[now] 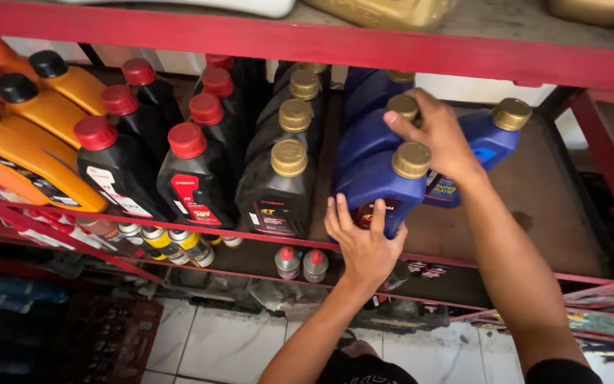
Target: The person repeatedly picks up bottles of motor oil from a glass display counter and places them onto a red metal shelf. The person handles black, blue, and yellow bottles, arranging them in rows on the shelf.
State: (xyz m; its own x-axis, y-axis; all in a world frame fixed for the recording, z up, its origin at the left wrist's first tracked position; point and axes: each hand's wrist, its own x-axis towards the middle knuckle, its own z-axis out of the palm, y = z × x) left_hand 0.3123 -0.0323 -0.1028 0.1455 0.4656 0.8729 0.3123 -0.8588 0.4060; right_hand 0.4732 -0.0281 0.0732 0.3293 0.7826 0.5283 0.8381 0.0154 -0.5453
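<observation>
Judging by its size and rigid moulded plastic, the front blue oil bottle [374, 188] is probably full, fairly heavy and stiff, with smooth sides that may be slippery if oily. The best hold is judged to be around the base and the shoulder or neck under the gold cap [411, 160], not the cap alone. It stands at the front edge of the red metal shelf [506, 267], first in a row of blue bottles, just beside the dark grey gold-capped bottles [278, 188]. The left hand [362, 242] is pressed against its lower front, fingers spread upward and palm cupped, forearm raised from below. The right hand [438, 135] is laid over the bottle tops behind, fingers curled at the second blue bottle's cap [402, 107], wrist bent down. Neither grip is fully closed; whether any bottle is lifted cannot be told. A lone blue bottle [492, 135] stands to the right.
</observation>
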